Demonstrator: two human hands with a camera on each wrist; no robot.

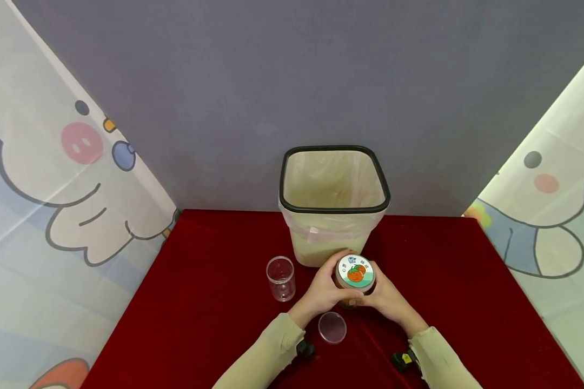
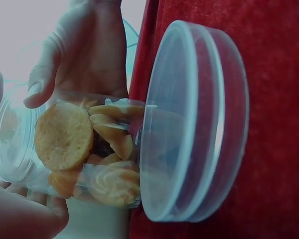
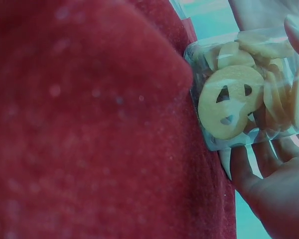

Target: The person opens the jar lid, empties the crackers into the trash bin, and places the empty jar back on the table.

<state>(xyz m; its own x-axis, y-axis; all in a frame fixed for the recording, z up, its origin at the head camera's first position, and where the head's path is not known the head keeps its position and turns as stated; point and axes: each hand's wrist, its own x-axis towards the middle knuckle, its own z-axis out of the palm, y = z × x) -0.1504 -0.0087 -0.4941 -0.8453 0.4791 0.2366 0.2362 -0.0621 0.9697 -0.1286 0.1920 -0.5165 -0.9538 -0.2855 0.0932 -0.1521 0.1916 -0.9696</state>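
Note:
A clear jar of cookies (image 3: 231, 102) stands upright in front of the bin, held between both hands. Its round lid (image 1: 355, 271) bears a sticker with orange fruit and green leaves. My left hand (image 1: 323, 292) curls round the jar's left side, thumb across the front near the lid. From the other side my right hand (image 1: 388, 298) grips it, the two thumbs close together. Through the jar wall in the left wrist view, round and swirled cookies (image 2: 65, 137) show. A clear, shallow round lid (image 1: 332, 328) lies on the red cloth just nearer than the hands.
Left of the hands, a clear jar without a lid (image 1: 280, 280) stands on the red cloth (image 1: 214, 302). Behind the cookie jar is a cream bin (image 1: 326, 237) with a black rim and a plastic liner. A grey wall (image 1: 224, 108) rises at the back.

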